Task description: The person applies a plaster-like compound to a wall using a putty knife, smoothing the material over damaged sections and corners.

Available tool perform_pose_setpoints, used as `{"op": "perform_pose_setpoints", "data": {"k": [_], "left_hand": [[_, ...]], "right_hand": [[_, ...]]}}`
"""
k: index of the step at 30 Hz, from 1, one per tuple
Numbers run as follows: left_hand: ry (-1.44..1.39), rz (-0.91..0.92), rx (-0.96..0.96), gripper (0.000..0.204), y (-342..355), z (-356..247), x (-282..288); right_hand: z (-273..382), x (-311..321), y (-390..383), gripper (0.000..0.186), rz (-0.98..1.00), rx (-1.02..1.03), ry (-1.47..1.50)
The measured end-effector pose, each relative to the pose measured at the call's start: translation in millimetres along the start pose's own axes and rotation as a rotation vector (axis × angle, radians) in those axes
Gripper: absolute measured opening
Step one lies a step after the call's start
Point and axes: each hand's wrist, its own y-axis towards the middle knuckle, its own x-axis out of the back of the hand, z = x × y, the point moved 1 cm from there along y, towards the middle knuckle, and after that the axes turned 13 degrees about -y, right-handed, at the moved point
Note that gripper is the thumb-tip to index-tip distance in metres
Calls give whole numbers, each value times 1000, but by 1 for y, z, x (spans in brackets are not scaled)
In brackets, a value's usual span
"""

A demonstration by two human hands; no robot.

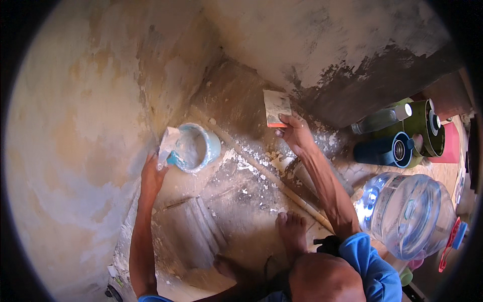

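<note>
At the left, my left hand is closed on a putty knife, whose wide blade is smeared with whitish paste. The blade is at the left rim of a light blue bucket; whether it touches the rim I cannot tell. Pale paste coats the bucket's inside. Farther right and higher up, my right hand pinches a flat rectangular spreader by its orange edge. Its grey-white face is stained, and it is held out in front of the dark lower part of the far wall.
A long pole lies diagonally across the paste-spattered floor. Near my feet is a grey board-like piece. To the right stand a large clear water jug, a blue pitcher, a clear bottle and a green container. A patchy wall rises at left.
</note>
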Motion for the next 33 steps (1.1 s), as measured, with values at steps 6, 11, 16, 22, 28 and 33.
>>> {"op": "perform_pose_setpoints", "data": {"k": [6, 11, 16, 22, 28, 33], "left_hand": [[-676, -94, 246, 43, 5, -102, -60], [-1510, -34, 139, 48, 57, -186, -192], [-1554, -187, 202, 36, 117, -220, -274], [-1579, -239, 193, 38, 141, -236, -311], [-1539, -254, 180, 38, 146, -243, -308], [-1566, -297, 231, 39, 142, -252, -302]], "right_hand": [[6, 7, -58, 30, -178, 212, -220], [7, 32, -111, 31, -491, 329, -129], [17, 50, -152, 38, -525, 381, -241], [17, 62, -158, 40, -546, 333, -217], [19, 65, -150, 38, -506, 337, -198], [23, 64, -148, 37, -546, 328, -203]]}}
